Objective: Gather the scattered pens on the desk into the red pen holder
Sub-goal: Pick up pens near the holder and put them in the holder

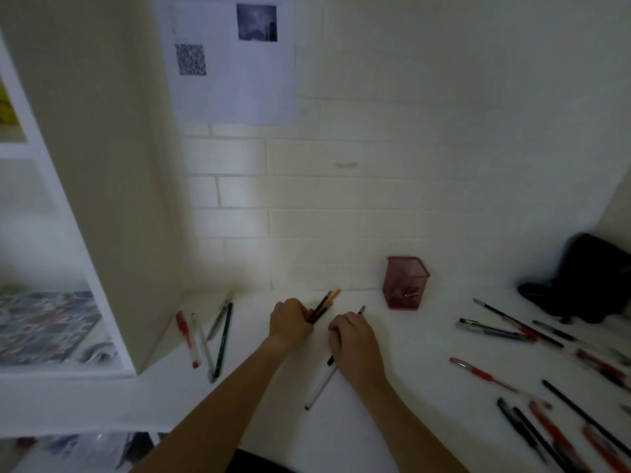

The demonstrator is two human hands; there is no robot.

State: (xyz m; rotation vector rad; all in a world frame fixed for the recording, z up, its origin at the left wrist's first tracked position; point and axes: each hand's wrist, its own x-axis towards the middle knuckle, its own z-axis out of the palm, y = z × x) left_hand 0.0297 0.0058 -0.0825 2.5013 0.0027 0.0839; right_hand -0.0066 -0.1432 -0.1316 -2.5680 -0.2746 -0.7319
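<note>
Two hands at work on the white table [392,421]. Nearest you, your right hand [355,343] is curled over a dark pen [362,309] beside a white pen [319,387]. Just past that, your left hand [290,322] grips a bundle of pens [324,306]. Furthest back, right of both hands, the red pen holder [404,283] stands upright at the wall, and more loose pens [505,331] lie right of the holder.

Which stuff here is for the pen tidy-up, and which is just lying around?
For the job:
- red pen holder
- bundle of pens gripped in the left hand
- dark pen under the right hand
- loose pens on the desk

Just lying around:
- black bag
- paper on the wall
</note>
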